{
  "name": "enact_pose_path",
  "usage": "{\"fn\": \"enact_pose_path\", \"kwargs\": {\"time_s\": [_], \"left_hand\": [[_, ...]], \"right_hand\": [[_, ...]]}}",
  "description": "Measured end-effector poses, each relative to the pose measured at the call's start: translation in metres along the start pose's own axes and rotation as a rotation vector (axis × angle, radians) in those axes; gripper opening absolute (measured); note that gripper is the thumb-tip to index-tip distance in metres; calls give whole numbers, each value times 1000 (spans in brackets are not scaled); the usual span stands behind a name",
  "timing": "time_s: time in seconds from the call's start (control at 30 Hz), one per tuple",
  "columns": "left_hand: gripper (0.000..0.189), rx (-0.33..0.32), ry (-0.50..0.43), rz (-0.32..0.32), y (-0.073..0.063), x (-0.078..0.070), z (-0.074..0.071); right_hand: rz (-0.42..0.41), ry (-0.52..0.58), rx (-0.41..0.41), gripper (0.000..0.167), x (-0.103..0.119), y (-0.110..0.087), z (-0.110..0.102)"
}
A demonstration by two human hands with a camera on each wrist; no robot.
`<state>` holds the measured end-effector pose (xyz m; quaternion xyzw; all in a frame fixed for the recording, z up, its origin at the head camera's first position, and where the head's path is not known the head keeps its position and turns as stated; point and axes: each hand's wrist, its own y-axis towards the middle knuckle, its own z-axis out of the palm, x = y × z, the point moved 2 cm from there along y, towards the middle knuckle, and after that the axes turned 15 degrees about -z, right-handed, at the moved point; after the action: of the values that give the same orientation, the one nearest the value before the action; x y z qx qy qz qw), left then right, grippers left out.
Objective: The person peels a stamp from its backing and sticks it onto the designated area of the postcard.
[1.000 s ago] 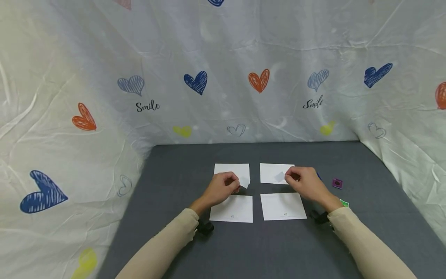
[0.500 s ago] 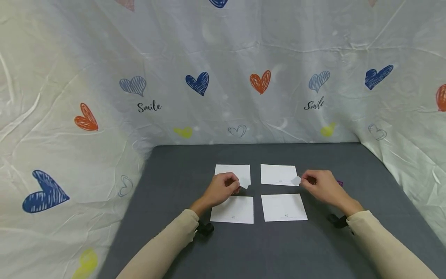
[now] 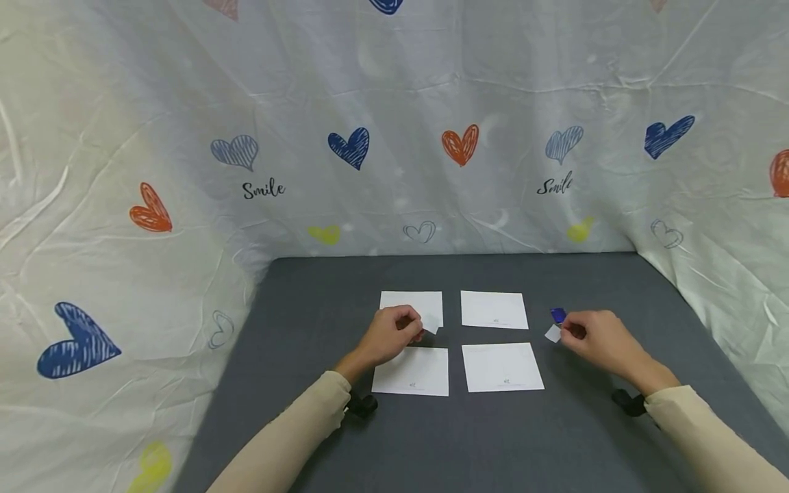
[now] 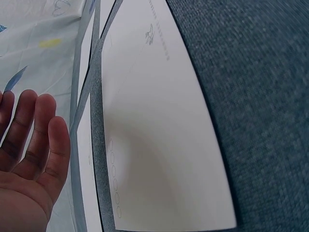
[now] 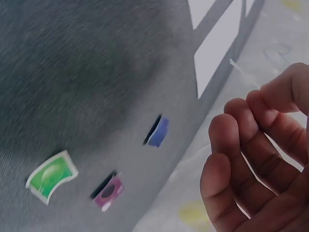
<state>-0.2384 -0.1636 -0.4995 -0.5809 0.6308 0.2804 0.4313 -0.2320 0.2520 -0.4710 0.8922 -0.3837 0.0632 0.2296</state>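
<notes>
My left hand (image 3: 388, 334) pinches a small pale square of paper (image 3: 433, 324) over the near-right corner of the back-left white card (image 3: 409, 299). In the left wrist view, a front white card (image 4: 154, 111) with a row of printed ovals lies beside the hand. My right hand (image 3: 607, 342) pinches a small white square of paper (image 3: 553, 333) above the grey cloth, right of the cards. A blue stamp (image 3: 557, 315) lies just beyond it. In the right wrist view, a green stamp (image 5: 53, 176) with a toothed edge and a purple stamp (image 5: 109, 194) lie near the blue one.
More white cards, the back-right one (image 3: 493, 309), the front-left one (image 3: 411, 373) and the front-right one (image 3: 502, 368), lie flat on the grey cloth (image 3: 481, 438). A white curtain (image 3: 394, 82) printed with hearts hangs behind and at the sides.
My right hand has moved right, off the back-right card, carrying its paper square; that card's surface and the blue stamp now show. The left hand has stayed in place.
</notes>
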Motion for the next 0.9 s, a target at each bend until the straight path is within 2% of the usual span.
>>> {"fn": "enact_pose_path", "kwargs": {"time_s": [0.17, 0.4, 0.67, 0.9], "left_hand": [[15, 8, -2, 9, 1, 2, 1], [14, 17, -27, 17, 4, 5, 4], [15, 3, -8, 11, 3, 4, 4], [15, 6, 8, 0, 1, 2, 5]], "right_hand": [[-58, -117, 50, 21, -2, -5, 2], [-190, -301, 43, 29, -2, -13, 9], [-212, -282, 120, 33, -1, -17, 21], [-240, -236, 118, 38, 2, -23, 33]]}}
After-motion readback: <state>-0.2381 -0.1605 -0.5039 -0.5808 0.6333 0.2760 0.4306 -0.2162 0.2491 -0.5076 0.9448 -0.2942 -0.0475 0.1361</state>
